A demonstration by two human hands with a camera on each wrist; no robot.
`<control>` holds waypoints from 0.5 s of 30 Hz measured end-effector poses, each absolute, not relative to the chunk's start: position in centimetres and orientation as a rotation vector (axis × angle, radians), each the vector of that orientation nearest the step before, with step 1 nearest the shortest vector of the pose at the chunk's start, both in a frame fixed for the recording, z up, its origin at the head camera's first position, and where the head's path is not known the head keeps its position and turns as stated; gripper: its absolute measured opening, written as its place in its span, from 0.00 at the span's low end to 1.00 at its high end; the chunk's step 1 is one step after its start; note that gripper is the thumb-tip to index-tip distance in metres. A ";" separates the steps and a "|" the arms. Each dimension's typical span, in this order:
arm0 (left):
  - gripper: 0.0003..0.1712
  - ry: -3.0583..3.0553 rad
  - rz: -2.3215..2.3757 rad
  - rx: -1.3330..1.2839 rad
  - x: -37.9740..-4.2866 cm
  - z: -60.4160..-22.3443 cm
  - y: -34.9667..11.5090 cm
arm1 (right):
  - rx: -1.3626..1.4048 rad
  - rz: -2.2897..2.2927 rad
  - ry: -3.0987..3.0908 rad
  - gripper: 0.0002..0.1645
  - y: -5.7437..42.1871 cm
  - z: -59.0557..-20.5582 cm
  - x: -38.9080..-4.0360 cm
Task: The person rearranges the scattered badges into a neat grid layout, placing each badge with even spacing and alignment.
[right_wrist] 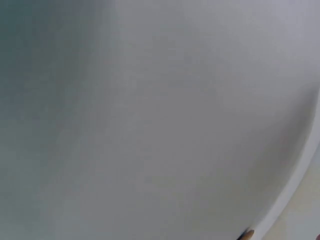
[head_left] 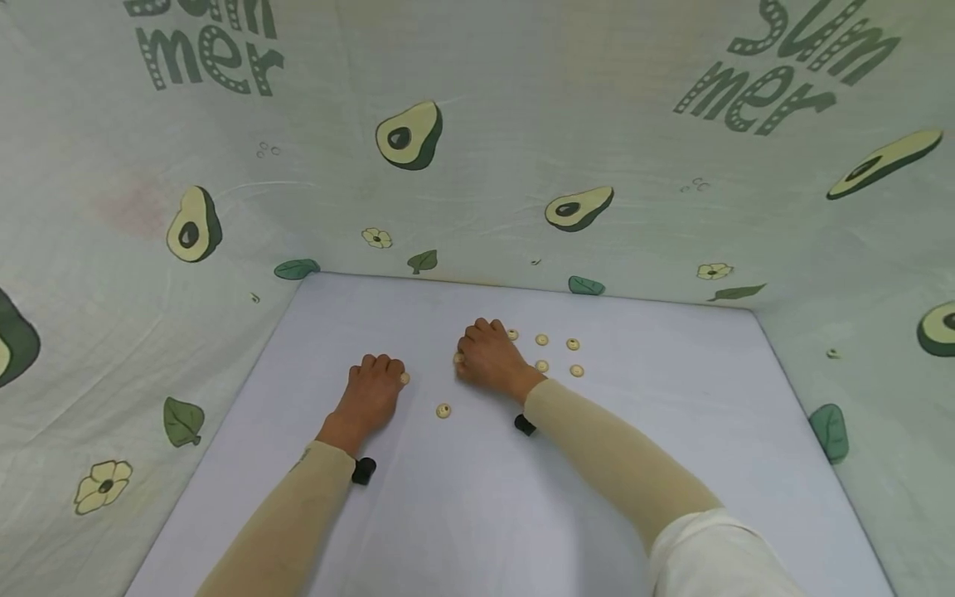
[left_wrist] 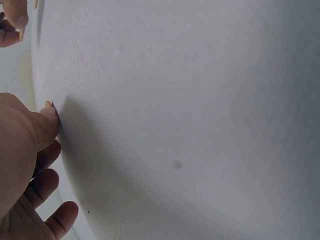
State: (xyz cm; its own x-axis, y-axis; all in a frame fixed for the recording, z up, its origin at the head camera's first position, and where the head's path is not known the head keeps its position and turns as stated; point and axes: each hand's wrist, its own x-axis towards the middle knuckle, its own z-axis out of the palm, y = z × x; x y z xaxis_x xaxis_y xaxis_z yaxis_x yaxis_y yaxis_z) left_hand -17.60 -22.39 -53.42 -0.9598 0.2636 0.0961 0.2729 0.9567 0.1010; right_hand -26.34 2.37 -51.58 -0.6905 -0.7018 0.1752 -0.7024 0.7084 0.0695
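Note:
My left hand (head_left: 370, 394) is low over the white table, left of the middle. Its thumb and forefinger pinch a small round beige button (head_left: 404, 378), whose edge pokes out beside the thumb (left_wrist: 47, 120) in the left wrist view. To the right, my right hand (head_left: 491, 356) holds another beige button (head_left: 458, 358) at its left side, by the thumb. Between the hands and nearer to me lies a loose button (head_left: 443, 410). The right wrist view shows mostly bare tabletop, with the right hand almost wholly out of sight.
Several more beige buttons (head_left: 572, 343) lie in loose rows just right of my right hand, one of them (head_left: 512, 334) right at its fingers. A pale cloth printed with avocados (head_left: 409, 137) hangs around the table's (head_left: 671, 431) back and sides.

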 end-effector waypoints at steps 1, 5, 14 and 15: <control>0.11 -3.028 -0.177 -0.415 -17.6 -53.4 -22.4 | 1.131 -0.001 -2.712 0.14 2.6 -51.7 -26.3; 0.12 -3.051 -0.182 -0.395 -17.5 -53.3 -22.3 | 1.122 0.011 -2.689 0.15 3.7 -51.7 -25.8; 0.12 -3.062 -0.149 -0.389 -17.7 -53.4 -22.1 | 1.062 0.087 -2.705 0.15 7.8 -51.2 -24.5; 0.12 -3.060 -0.151 -0.391 -17.7 -53.3 -22.1 | 1.051 0.092 -2.708 0.15 8.3 -51.2 -24.4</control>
State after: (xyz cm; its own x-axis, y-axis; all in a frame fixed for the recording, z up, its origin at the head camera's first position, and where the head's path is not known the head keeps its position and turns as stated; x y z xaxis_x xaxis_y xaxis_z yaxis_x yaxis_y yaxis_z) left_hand -17.67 -22.08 -53.34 -0.9665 0.2484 0.0651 0.2536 0.9631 0.0899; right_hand -24.45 8.33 -51.20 -0.7145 -0.6574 0.2394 -0.6720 0.7400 0.0263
